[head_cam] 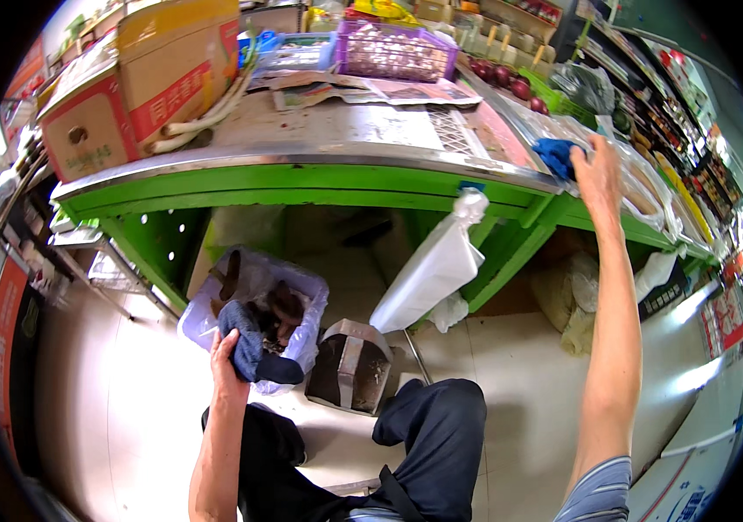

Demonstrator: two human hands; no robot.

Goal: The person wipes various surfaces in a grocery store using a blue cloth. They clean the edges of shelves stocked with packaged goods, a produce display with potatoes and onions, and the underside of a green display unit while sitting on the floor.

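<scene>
My left hand (pixel 226 362) grips a dark blue knitted cloth (pixel 242 339) with a black end, perhaps a glove or sock. It is held over the near edge of a bin (pixel 316 300) lined with a pale purple plastic bag, which contains brown scraps. At the counter's right side, my right hand (pixel 598 173) reaches out, its thumb and fingers closed on a crumpled bright blue cloth (pixel 554 156). That cloth lies at the metal counter edge, beside clear plastic sheeting (pixel 632 186).
A green-framed counter (pixel 267 186) spans the front, bearing a cardboard box (pixel 169 78), spring onions (pixel 215 117), newspaper (pixel 371 91) and a purple basket of garlic (pixel 397 55). White plastic bags (pixel 436 267) hang from it. Below stands a dustpan (pixel 350 365) near my feet.
</scene>
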